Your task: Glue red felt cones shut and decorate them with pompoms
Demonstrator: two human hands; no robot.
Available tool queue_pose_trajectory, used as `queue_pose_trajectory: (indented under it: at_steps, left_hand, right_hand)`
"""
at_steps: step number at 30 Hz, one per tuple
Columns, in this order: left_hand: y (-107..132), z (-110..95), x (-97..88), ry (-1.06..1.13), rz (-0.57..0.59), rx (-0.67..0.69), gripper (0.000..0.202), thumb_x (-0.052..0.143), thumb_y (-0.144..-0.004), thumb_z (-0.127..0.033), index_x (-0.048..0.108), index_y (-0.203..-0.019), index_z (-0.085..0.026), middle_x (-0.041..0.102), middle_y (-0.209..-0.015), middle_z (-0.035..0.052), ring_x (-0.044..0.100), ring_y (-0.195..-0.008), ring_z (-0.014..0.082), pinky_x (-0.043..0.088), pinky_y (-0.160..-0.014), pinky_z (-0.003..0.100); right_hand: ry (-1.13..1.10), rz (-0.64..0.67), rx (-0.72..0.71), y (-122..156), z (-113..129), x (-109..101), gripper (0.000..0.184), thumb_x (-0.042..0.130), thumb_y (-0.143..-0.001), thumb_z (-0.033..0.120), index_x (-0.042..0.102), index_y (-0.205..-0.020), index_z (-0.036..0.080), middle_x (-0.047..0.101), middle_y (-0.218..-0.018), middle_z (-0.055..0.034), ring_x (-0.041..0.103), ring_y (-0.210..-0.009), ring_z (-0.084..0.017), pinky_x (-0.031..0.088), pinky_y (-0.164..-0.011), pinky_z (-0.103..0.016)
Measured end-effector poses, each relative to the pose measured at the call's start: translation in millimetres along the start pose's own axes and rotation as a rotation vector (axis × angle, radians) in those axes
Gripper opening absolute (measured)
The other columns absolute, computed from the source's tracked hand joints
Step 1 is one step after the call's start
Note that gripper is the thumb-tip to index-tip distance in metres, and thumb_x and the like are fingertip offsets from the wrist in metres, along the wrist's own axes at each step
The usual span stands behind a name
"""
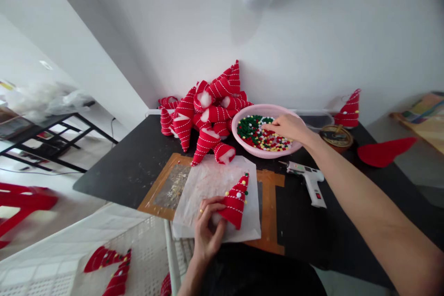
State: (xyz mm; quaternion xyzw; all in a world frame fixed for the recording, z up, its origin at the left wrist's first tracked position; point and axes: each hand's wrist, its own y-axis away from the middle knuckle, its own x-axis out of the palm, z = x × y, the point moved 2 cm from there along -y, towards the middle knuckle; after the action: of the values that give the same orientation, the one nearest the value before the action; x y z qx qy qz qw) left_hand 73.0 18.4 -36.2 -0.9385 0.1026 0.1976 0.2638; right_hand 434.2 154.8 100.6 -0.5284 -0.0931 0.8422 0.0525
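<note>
My left hand grips a red felt cone with white stitched stripes and small coloured pom-poms, holding it over a sheet of white baking paper. White stuffing shows at the cone's open base, against my fingers. My right hand reaches into a pink round basket, its fingertips among red, green, yellow and white pom-poms. Whether those fingers pinch a pom-pom is hidden. A heap of striped red cones stands just behind the paper.
A white glue gun lies on the black table right of a brown taped mat. Further right are a round tin, a striped cone and flat red felt. Decorated cones lie in a white crate at lower left.
</note>
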Motion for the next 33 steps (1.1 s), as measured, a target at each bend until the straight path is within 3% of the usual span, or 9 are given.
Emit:
queue_pose_trajectory:
  at_steps: [4, 6, 9, 12, 15, 20, 23, 27, 33]
  left_hand:
    - [-0.5, 0.2, 0.7, 0.007, -0.026, -0.005, 0.019, 0.055, -0.089, -0.018, 0.066, -0.104, -0.024, 0.068, -0.116, 0.0074, 0.065, -0.108, 0.0262, 0.048, -0.097, 0.045]
    - [-0.1, 1.2, 1.6, 0.004, -0.061, 0.001, 0.019, 0.055, -0.088, -0.015, 0.066, -0.101, -0.024, 0.069, -0.113, 0.0068, 0.065, -0.106, 0.0249, 0.049, -0.095, 0.043]
    - [2.1, 5.3, 3.3, 0.012, -0.132, -0.003, 0.020, 0.056, -0.087, -0.011, 0.067, -0.097, -0.024, 0.070, -0.109, 0.0058, 0.066, -0.102, 0.0231, 0.051, -0.092, 0.040]
    - [5.5, 10.1, 4.6, 0.032, -0.198, -0.006, 0.020, 0.055, -0.087, -0.009, 0.067, -0.095, -0.023, 0.069, -0.108, 0.0055, 0.066, -0.102, 0.0221, 0.052, -0.090, 0.038]
    - [8.6, 13.0, 4.0, 0.035, -0.282, -0.013, 0.018, 0.055, -0.089, -0.010, 0.068, -0.092, -0.023, 0.067, -0.109, 0.0055, 0.065, -0.103, 0.0215, 0.053, -0.090, 0.037]
    - [12.3, 10.7, -3.9, 0.032, -0.463, -0.052, 0.015, 0.060, -0.089, -0.012, 0.070, -0.089, -0.023, 0.064, -0.109, 0.0040, 0.064, -0.102, 0.0204, 0.052, -0.091, 0.036]
    - [13.4, 6.3, -11.3, 0.040, -0.544, -0.091, 0.011, 0.064, -0.087, -0.014, 0.070, -0.088, -0.023, 0.063, -0.104, 0.0036, 0.063, -0.099, 0.0199, 0.052, -0.089, 0.035]
    - [15.2, 0.2, -18.3, 0.073, -0.604, -0.117, 0.009, 0.066, -0.087, -0.015, 0.070, -0.088, -0.023, 0.062, -0.103, 0.0033, 0.062, -0.099, 0.0198, 0.052, -0.089, 0.034]
    - [21.5, -6.4, -19.5, 0.058, -0.602, -0.081, 0.005, 0.068, -0.087, -0.018, 0.069, -0.086, -0.023, 0.062, -0.100, 0.0034, 0.062, -0.097, 0.0198, 0.054, -0.086, 0.033]
  right_hand:
    - [-0.014, -0.058, -0.049, 10.0, -16.2, 16.6, 0.018, 0.059, -0.076, 0.017, 0.057, -0.059, 0.022, 0.062, -0.059, -0.0005, 0.059, -0.058, -0.019, 0.042, -0.057, -0.030]
    - [-0.031, -0.070, -0.105, 17.5, -17.6, 18.6, 0.028, 0.052, -0.070, 0.008, 0.070, -0.087, 0.021, 0.075, -0.095, -0.0062, 0.069, -0.091, -0.025, 0.053, -0.078, -0.033]
    - [-0.026, -0.099, -0.161, 29.7, -15.4, 18.0, 0.071, 0.047, -0.071, 0.003, 0.056, -0.139, 0.019, 0.052, -0.151, -0.0107, 0.045, -0.142, -0.029, 0.039, -0.115, -0.045]
    - [0.051, -0.193, -0.143, 42.8, -10.2, 14.7, 0.081, 0.050, -0.082, 0.008, 0.028, -0.160, 0.014, 0.026, -0.167, -0.0154, 0.018, -0.155, -0.036, 0.023, -0.124, -0.056]
    - [0.087, -0.341, -0.132, 58.8, 0.2, 8.7, 0.073, 0.055, -0.093, 0.022, 0.028, -0.160, 0.012, 0.033, -0.164, -0.0190, 0.019, -0.154, -0.041, 0.025, -0.123, -0.060]
    - [-0.116, -0.539, -0.221, 96.8, 31.6, 10.9, 0.044, 0.057, -0.098, 0.028, 0.057, -0.142, 0.023, 0.060, -0.143, -0.0115, 0.046, -0.142, -0.033, 0.035, -0.120, -0.053]
    - [-0.338, -0.443, -0.175, 120.7, 55.0, 33.9, 0.032, 0.060, -0.097, 0.030, 0.066, -0.128, 0.028, 0.067, -0.134, -0.0073, 0.059, -0.130, -0.030, 0.041, -0.116, -0.051]
    - [-0.738, -0.145, -0.056, 145.9, 95.8, 77.4, 0.026, 0.060, -0.097, 0.032, 0.066, -0.123, 0.029, 0.072, -0.121, -0.0072, 0.072, -0.105, -0.027, 0.060, -0.091, -0.042]
    - [-0.597, -0.309, -0.287, 160.7, 150.5, 99.5, 0.022, 0.064, -0.094, 0.022, 0.073, -0.111, 0.032, 0.064, -0.099, -0.0060, 0.067, -0.089, -0.025, 0.059, -0.079, -0.041]
